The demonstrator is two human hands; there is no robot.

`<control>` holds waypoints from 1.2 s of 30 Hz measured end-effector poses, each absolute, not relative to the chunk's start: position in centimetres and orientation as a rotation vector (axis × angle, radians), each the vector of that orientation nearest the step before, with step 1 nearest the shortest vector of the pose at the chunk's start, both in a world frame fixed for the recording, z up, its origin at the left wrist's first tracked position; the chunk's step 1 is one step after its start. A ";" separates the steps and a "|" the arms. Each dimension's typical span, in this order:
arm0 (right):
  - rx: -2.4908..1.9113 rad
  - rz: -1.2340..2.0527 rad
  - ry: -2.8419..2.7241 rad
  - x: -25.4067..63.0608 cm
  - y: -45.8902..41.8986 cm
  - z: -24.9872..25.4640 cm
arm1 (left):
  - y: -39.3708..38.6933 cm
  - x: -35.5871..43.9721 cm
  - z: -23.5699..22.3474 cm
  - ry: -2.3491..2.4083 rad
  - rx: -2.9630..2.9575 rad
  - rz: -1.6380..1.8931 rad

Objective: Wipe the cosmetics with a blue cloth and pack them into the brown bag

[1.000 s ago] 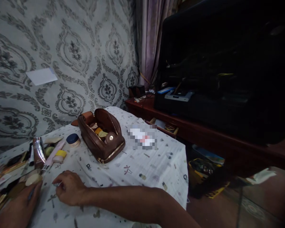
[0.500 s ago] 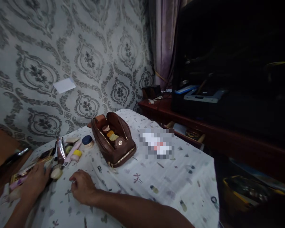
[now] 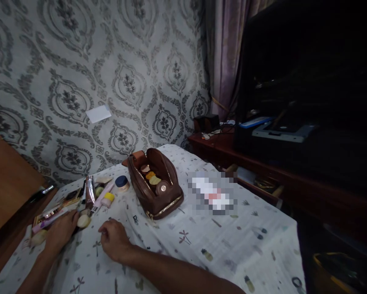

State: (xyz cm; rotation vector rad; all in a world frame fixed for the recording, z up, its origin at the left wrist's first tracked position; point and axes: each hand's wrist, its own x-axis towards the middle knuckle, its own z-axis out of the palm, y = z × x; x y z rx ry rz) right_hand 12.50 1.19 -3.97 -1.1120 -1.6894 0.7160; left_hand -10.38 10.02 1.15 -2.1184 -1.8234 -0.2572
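My left hand (image 3: pixel 61 229) lies low over a cluster of cosmetics, fingers stretched forward; the tips are dim among the items. Beside it are a pink-and-purple tube (image 3: pixel 47 221) and a round cream-coloured piece (image 3: pixel 83 221). My right hand (image 3: pixel 115 240) rests on the cloth, fingers curled in, with nothing visible in it. Ahead stand a shiny metallic tube (image 3: pixel 90 192), a pink tube (image 3: pixel 102 197), a yellow-lidded jar (image 3: pixel 107 199) and a dark-blue-lidded jar (image 3: pixel 121 183). A brown zip bag (image 3: pixel 159 200) stands open beyond my right hand, several small round items inside.
A white patterned cloth (image 3: pixel 195 237) covers the table. A pixelated object (image 3: pixel 214 194) lies right of the bag. Further right are a dark red cabinet (image 3: pixel 210 141) with an open drawer (image 3: pixel 256 181) and a large dark screen (image 3: pixel 308 81). A brown board (image 3: pixel 12 183) leans at left.
The view has swung left, so everything sits further right. My left hand has shifted slightly towards the round cream-coloured piece. My right hand stays curled on the cloth.
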 end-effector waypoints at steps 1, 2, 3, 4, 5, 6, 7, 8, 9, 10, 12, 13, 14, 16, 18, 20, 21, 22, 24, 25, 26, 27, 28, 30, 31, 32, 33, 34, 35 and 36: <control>-1.105 0.708 -1.678 12.5 1.2 -3.9 | 9.8 -10.2 1.2 -1.816 -2.110 -0.265; -1.099 0.702 -1.666 12.6 1.3 -3.9 | 9.5 -9.9 1.3 -1.814 -2.095 -0.283; -1.092 0.701 -1.655 12.6 1.3 -3.9 | 9.2 -9.6 1.4 -1.810 -2.082 -0.320; -1.084 0.707 -1.650 12.7 1.3 -3.8 | 8.9 -9.4 1.4 -1.777 -2.068 -0.400; -1.074 0.720 -1.651 12.8 1.3 -3.8 | 8.6 -9.2 1.4 -1.767 -2.058 -0.425; -1.059 0.736 -1.654 12.8 1.3 -3.7 | 8.4 -9.1 1.3 -1.771 -2.040 -0.441; -1.045 0.751 -1.653 12.9 1.4 -3.7 | 8.1 -9.1 1.2 -1.770 -2.029 -0.457; -1.034 0.765 -1.651 12.9 1.4 -3.7 | 7.8 -9.2 1.0 -1.767 -2.021 -0.475; -1.019 0.780 -1.651 12.9 1.5 -3.7 | 7.5 -9.4 0.7 -1.763 -2.013 -0.497; -1.008 0.792 -1.649 13.0 1.5 -3.7 | 7.2 -9.6 0.5 -1.758 -2.011 -0.522; -0.987 0.811 -1.647 13.0 1.5 -3.7 | 6.5 -10.0 0.1 -1.740 -2.017 -0.576; -0.980 0.819 -1.645 13.1 1.4 -3.6 | 6.1 -10.1 0.0 -1.726 -2.028 -0.602; -0.974 0.826 -1.642 13.1 1.4 -3.6 | 5.7 -10.3 -0.1 -1.711 -2.042 -0.626; -0.966 0.839 -1.637 13.2 1.2 -3.5 | 5.0 -10.4 -0.1 -1.682 -2.077 -0.666; -0.961 0.849 -1.638 13.3 1.1 -3.4 | 4.2 -10.5 -0.1 -1.663 -2.107 -0.693; -0.957 0.858 -1.645 13.4 1.0 -3.3 | 3.5 -10.4 0.0 -1.654 -2.132 -0.708; -0.954 0.863 -1.648 13.4 1.0 -3.3 | 3.1 -10.3 0.1 -1.649 -2.145 -0.709; -0.950 0.867 -1.651 13.4 1.0 -3.3 | 2.8 -10.2 0.2 -1.643 -2.159 -0.705; -0.945 0.872 -1.656 13.4 1.0 -3.2 | 2.4 -9.9 0.4 -1.640 -2.193 -0.665; -0.944 0.873 -1.657 13.4 1.0 -3.2 | 2.4 -9.7 0.4 -1.645 -2.206 -0.638; -0.943 0.875 -1.658 13.4 1.0 -3.2 | 2.4 -9.6 0.5 -1.656 -2.213 -0.613; -0.944 0.877 -1.660 13.4 1.0 -3.2 | 2.6 -9.5 0.6 -1.672 -2.213 -0.594; -0.944 0.880 -1.661 13.4 1.0 -3.2 | 2.9 -9.5 0.7 -1.691 -2.205 -0.584; -0.946 0.886 -1.664 13.4 1.0 -3.3 | 3.9 -9.7 0.9 -1.737 -2.168 -0.593; -0.945 0.890 -1.666 13.4 1.0 -3.3 | 4.6 -9.8 1.0 -1.764 -2.146 -0.601; -0.943 0.894 -1.668 13.4 1.0 -3.3 | 5.3 -10.1 1.1 -1.793 -2.122 -0.610; -0.940 0.899 -1.671 13.4 0.9 -3.2 | 6.0 -10.4 1.3 -1.825 -2.099 -0.620; -0.936 0.903 -1.674 13.4 0.9 -3.2 | 6.8 -10.7 1.5 -1.858 -2.076 -0.629; -0.932 0.905 -1.678 13.5 0.9 -3.1 | 7.5 -11.1 1.7 -1.893 -2.056 -0.636; -0.930 0.905 -1.680 13.5 0.9 -3.1 | 8.2 -11.5 2.0 -1.926 -2.044 -0.639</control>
